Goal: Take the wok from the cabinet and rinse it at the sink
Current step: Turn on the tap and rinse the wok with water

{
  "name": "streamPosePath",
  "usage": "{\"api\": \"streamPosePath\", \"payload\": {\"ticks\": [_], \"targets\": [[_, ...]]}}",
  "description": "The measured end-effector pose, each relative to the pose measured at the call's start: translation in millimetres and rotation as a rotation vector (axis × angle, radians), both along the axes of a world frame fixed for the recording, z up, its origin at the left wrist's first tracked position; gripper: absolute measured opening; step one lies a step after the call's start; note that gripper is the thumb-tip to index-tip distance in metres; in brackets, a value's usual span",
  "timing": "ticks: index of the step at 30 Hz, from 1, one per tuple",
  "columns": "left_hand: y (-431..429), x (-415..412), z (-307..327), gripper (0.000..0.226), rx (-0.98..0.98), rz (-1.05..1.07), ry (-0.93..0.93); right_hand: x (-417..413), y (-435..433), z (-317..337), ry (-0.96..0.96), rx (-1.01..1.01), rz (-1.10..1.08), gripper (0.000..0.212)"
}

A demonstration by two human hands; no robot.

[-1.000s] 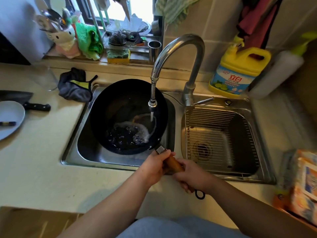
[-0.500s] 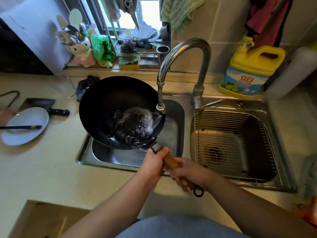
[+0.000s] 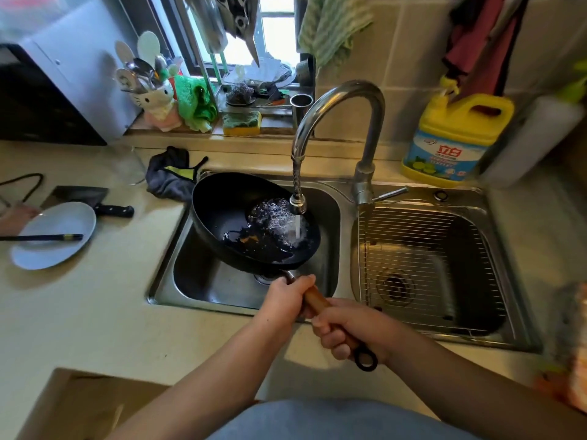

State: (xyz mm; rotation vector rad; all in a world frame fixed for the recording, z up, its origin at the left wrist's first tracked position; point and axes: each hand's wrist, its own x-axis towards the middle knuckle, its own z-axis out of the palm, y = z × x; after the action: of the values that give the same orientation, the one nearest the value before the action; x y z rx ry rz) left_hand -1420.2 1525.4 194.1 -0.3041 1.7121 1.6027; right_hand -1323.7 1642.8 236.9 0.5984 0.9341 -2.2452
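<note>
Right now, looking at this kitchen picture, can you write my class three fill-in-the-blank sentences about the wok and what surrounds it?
1. Both hands, the left hand and the right hand, grip the wok's wooden ____.
2. Water from the faucet pours into the wok held over the ____ basin of the sink.
3. A pair of chopsticks lies across the ____ on the counter.

Missing words: handle; left; plate
</note>
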Motion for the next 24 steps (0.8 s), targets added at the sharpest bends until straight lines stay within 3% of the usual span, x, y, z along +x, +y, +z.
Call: {"api": "streamPosePath", "payload": {"ticks": [11, 24], "targets": [[4.5, 12.8, -2.5, 0.013, 0.090, -0.086, -0.152, 13.9, -9.8, 38.0, -0.132, 0.392, 0.027, 0.037], [9.5, 6.1, -14.1, 0.012, 0.196, -0.216, -0.328, 0.9, -21.8, 50.0, -0.182, 0.899, 0.206, 0.016]]}}
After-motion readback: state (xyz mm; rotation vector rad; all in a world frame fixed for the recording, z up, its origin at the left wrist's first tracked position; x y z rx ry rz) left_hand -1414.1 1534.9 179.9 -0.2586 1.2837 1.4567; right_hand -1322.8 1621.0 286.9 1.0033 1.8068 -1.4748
